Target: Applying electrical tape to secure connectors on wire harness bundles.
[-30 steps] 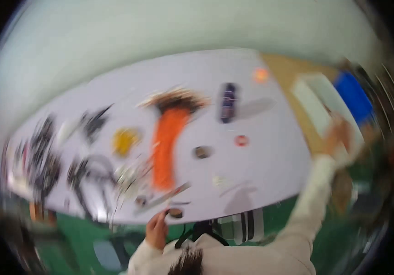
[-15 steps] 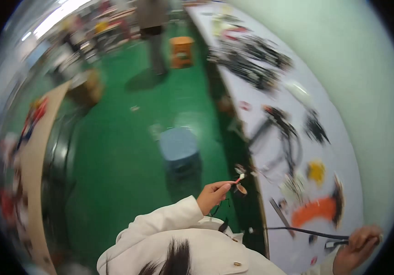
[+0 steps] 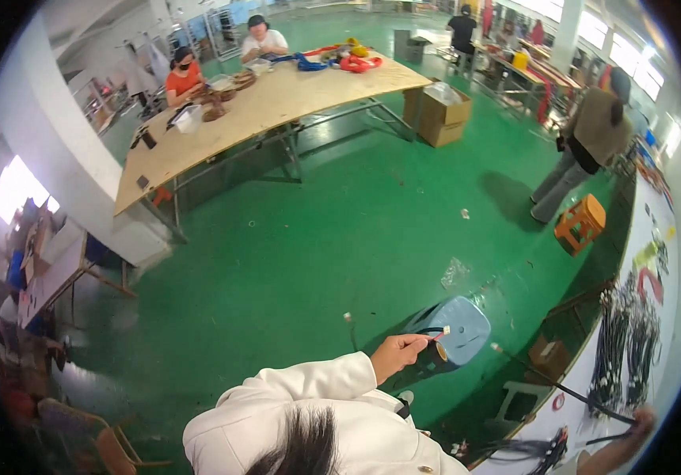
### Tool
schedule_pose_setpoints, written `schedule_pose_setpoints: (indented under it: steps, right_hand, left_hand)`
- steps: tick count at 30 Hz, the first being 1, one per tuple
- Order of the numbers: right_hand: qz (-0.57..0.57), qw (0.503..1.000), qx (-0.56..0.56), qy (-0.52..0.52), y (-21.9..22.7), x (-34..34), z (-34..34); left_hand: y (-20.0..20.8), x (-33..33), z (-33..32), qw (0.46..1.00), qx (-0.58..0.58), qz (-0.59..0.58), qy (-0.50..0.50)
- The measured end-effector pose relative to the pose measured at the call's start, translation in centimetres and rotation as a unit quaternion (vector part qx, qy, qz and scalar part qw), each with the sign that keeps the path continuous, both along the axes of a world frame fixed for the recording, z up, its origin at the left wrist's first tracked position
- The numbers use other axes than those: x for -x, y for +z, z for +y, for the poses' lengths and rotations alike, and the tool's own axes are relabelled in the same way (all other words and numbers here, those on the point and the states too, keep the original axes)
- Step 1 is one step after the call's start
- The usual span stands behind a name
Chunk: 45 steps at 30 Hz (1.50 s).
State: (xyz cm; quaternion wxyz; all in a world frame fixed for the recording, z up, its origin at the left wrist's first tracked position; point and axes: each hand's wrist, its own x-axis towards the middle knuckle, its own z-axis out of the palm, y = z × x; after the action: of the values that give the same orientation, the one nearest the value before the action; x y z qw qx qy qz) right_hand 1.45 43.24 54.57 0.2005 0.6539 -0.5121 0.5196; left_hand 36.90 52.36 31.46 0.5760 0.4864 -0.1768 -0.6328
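Fingers [image 3: 418,341] of the left hand [image 3: 394,356] pinch a lead [image 3: 436,338], those of the blurred right hand [image 3: 638,427] apparently curl round a cable [image 3: 564,389], plugs [image 3: 447,331] fitted on both but unmated.

From my remote seat I see a workshop — green floor [image 3: 301,261], people [image 3: 184,81] working around a wooden bench [image 3: 277,107], bundled black cables [image 3: 610,348] on another.

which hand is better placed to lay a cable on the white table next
Likely the right hand: it holds a black cable by the white table. The left hand appears farther off, near the blue stool, with a white connector.
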Motion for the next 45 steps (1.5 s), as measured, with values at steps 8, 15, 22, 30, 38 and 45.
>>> schedule_pose_setpoints:
  steps: [8,15,22,30,38,45]
  right_hand:
    - [-0.033,0.929,-0.231,0.287,-8.6,3.3,-12.8]
    - [-0.158,0.869,-0.36,0.299,-11.2,7.4,-17.5]
    - [-0.124,0.9,-0.262,0.325,-13.7,10.3,-20.7]
    - [-0.137,0.876,-0.298,0.353,-15.4,11.7,-21.4]
    - [-0.139,0.889,-0.312,0.306,-16.4,12.4,-20.8]
    - [-0.148,0.871,-0.339,0.324,-16.8,11.9,-20.3]
  left_hand:
    - [-0.6,6.9,-4.8,0.996,0.005,-0.021,0.082]
    - [0.7,10.8,-7.9,0.993,0.002,-0.062,0.097]
    - [0.6,13.1,-9.4,0.99,-0.008,-0.077,0.119]
    - [0.6,14.1,-10.5,0.992,-0.025,-0.073,0.101]
    - [0.0,14.6,-11.1,0.992,-0.024,-0.07,0.097]
    - [-0.1,14.9,-11.4,0.993,-0.031,-0.078,0.088]
